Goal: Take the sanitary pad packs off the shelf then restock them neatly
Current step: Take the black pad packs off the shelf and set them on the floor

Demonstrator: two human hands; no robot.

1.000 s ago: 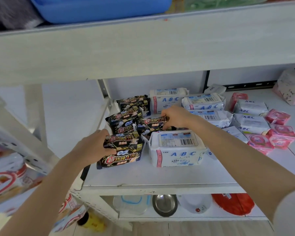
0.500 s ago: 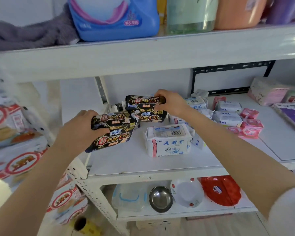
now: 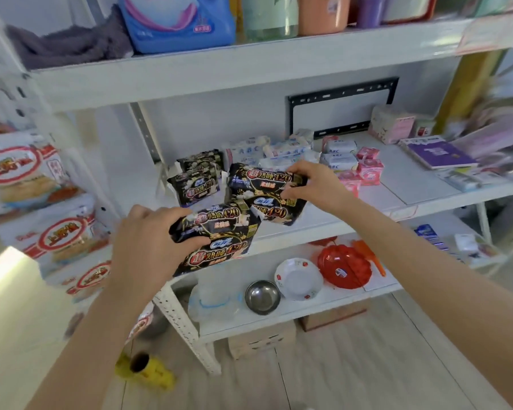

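My left hand point(image 3: 148, 247) grips a stack of two black pad packs point(image 3: 219, 238), lifted off the white middle shelf point(image 3: 397, 184) and out in front of its edge. My right hand point(image 3: 311, 184) grips two more black pad packs point(image 3: 264, 193), one above the other, held over the shelf's front. Further black packs point(image 3: 196, 184) stay on the shelf at the left. Behind them lie white ABC packs point(image 3: 279, 152) and small pink packs point(image 3: 367, 170).
The upper shelf point(image 3: 249, 60) carries a blue detergent bag, bottles and a grey towel. Bowls and a red basket point(image 3: 344, 267) sit on the lower shelf. Noodle packs point(image 3: 21, 179) are stacked at the left. A yellow roll point(image 3: 142, 368) lies on the wooden floor.
Both hands lifted black packs off the shelf and pulled them back toward me. The view has drawn away from the shelf and tilted up, revealing the upper shelf's goods.
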